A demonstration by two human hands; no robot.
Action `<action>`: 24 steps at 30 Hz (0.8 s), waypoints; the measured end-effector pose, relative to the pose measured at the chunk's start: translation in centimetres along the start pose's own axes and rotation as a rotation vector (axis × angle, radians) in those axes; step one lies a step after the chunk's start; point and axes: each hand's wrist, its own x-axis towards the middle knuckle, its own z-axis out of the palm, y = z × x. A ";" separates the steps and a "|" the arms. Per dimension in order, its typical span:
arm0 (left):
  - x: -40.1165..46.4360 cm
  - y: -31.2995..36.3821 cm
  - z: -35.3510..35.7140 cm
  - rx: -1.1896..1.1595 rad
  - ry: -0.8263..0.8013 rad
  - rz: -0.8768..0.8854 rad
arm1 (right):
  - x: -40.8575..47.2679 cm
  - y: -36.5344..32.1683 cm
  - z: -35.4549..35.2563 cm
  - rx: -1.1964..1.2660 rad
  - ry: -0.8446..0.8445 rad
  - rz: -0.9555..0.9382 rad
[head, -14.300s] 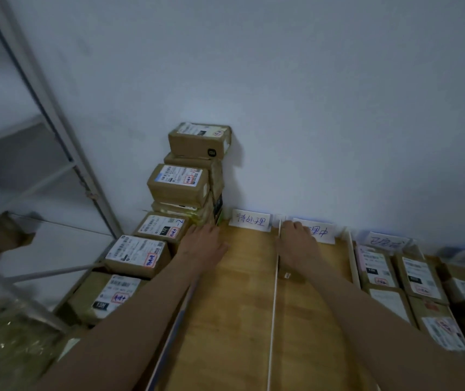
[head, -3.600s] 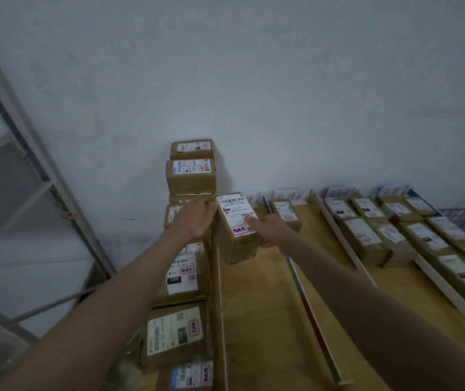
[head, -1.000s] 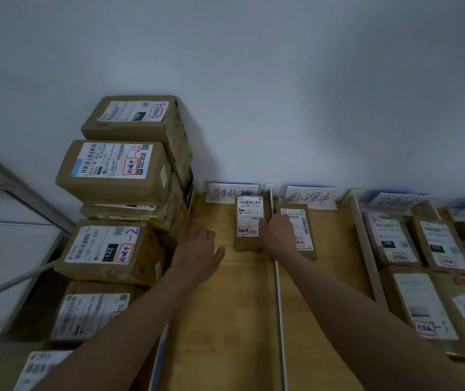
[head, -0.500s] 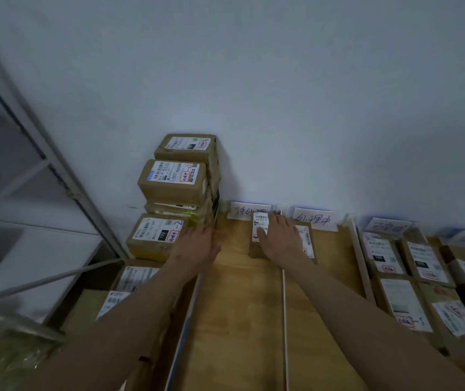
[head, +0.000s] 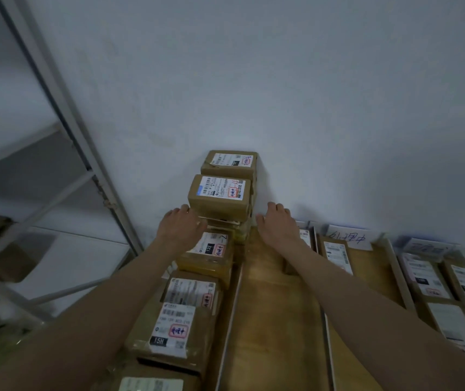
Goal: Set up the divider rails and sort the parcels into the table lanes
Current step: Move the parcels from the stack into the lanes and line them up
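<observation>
The parcel (head: 219,197) to be taken is the front box on top of the stack (head: 220,221) at the wall end of the bench (head: 265,306). It is a taped brown carton with a white label on its top face. Judged from its form, it is stiff and moderately light; the tape makes the faces smooth, so a one-sided hold may slip. Take hold on the two opposite side faces, below the top edge, and lift straight up to avoid dragging the boxes beneath it.

A second box (head: 230,162) lies just behind the parcel, against the wall. Lower boxes of the stack continue below and toward the viewer.

The left hand (head: 179,227) is at the parcel's left lower corner, fingers spread; contact cannot be confirmed. The right hand (head: 276,225) is to the right of the parcel, apart from it, fingers loosely extended. Neither grip holds anything. The parcel lies between the two hands, slightly above them.

Right of the stack a rail (head: 228,320) bounds the first lane. Farther right of the stack, a handwritten card (head: 348,238) stands at the wall, with a sorted carton (head: 335,255) in front of it.
</observation>
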 end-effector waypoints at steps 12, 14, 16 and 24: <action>8.7 -2.8 -0.7 -0.122 0.002 -0.086 | 7.0 -4.7 1.8 0.194 -0.054 0.163; 9.3 -2.7 0.3 -0.218 -0.028 -0.120 | 7.6 -4.9 2.4 0.282 -0.100 0.210; 9.5 -2.4 1.0 -0.330 -0.033 -0.161 | 7.9 -5.1 3.0 0.370 -0.151 0.260; 8.6 -1.6 1.2 -0.710 0.021 -0.301 | 6.9 -5.7 1.8 0.546 -0.184 0.363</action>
